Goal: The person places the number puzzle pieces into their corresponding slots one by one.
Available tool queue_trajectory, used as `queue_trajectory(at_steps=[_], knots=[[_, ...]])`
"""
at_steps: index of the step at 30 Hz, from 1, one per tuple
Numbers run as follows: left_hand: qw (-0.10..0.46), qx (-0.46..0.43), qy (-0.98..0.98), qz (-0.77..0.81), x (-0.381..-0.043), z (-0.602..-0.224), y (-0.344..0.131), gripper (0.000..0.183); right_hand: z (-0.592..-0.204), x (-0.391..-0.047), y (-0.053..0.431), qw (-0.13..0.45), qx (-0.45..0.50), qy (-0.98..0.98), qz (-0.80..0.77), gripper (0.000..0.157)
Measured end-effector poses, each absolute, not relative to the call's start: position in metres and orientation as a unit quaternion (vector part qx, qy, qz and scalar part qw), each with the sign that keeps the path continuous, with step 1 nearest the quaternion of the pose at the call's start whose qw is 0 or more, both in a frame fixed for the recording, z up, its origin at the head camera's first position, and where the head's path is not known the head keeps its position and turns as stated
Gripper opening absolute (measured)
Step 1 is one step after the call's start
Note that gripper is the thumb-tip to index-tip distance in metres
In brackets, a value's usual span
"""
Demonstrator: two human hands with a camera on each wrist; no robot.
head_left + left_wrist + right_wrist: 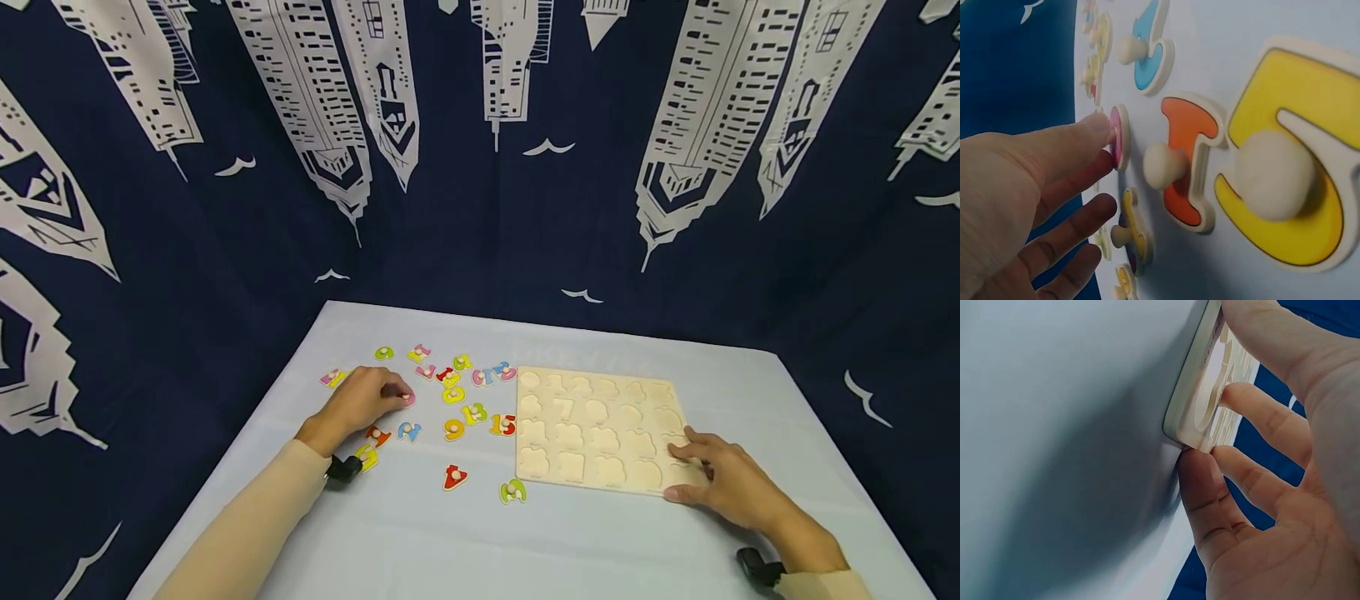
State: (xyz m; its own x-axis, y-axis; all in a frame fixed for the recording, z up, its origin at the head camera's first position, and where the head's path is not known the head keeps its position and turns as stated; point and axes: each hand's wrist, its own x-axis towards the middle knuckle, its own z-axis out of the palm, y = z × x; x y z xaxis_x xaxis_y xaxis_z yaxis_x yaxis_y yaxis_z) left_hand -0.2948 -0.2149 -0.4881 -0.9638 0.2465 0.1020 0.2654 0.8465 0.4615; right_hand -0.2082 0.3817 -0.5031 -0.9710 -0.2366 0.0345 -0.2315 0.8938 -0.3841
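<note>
My left hand point(362, 398) pinches the knob of a pink puzzle piece point(1120, 137) between thumb and index finger; the other fingers spread below it in the left wrist view. The piece is seen edge-on, so its number cannot be read. On the right, my right hand point(723, 482) holds the near right corner of a pale wooden puzzle board point(600, 487), with the thumb at the near edge and fingertips on the surface and right side. Rows of number-shaped recesses cover the board. Close to the left wrist lie an orange-red 1 piece point(1188, 162) and a yellow 5 piece point(1297, 81).
Several coloured number pieces with knobs lie scattered left of the board, among them a blue piece point(409, 431), an orange 9 point(453, 429), a 15 point(503, 425), a red 4 point(454, 477) and a green piece point(513, 491). A white cloth point(420, 550) covers the table.
</note>
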Motion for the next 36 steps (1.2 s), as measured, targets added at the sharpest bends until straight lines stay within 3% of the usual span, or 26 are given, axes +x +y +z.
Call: queue_trajectory(at_steps=[17, 27, 36], knots=[[0.066, -0.148, -0.949, -0.269, -0.303, -0.490, -0.201, 0.008, -0.502, -0.207, 0.381, 0.008, -0.117, 0.974, -0.195, 0.083], [0.067, -0.217, -0.914, -0.338, -0.314, -0.467, -0.133, 0.009, -0.501, -0.205, 0.381, 0.013, -0.109, 0.974, -0.199, 0.084], [0.047, -0.238, -0.901, -0.360, -0.333, -0.471, -0.081, 0.011, -0.500, -0.205, 0.378, 0.013, -0.110, 0.974, -0.196, 0.084]])
